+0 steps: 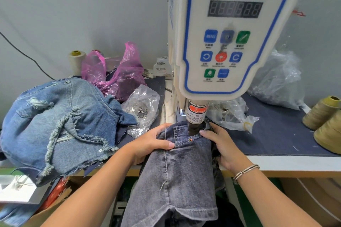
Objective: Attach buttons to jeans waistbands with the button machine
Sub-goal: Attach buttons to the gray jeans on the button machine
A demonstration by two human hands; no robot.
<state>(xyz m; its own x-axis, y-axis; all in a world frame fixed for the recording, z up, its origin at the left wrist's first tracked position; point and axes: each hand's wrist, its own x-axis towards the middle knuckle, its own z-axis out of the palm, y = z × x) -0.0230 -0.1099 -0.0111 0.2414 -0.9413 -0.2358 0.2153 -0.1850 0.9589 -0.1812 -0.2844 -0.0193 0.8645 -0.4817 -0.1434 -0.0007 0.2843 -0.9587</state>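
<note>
The grey jeans waistband [186, 139] lies under the button machine's punch head [196, 116], no button visible on it yet. The left hand [151, 143] and right hand [219, 143] grip it either side. Light-blue denim [60, 121] heaps left on the worktop [273, 134], seemingly done.

Both hands gripping grey jeans waistband [186, 138] under button machine [227, 42] punch head [196, 116]: left hand [151, 143] left of it, right hand [223, 145] right. Button bag [142, 108] sitting left of machine.
</note>
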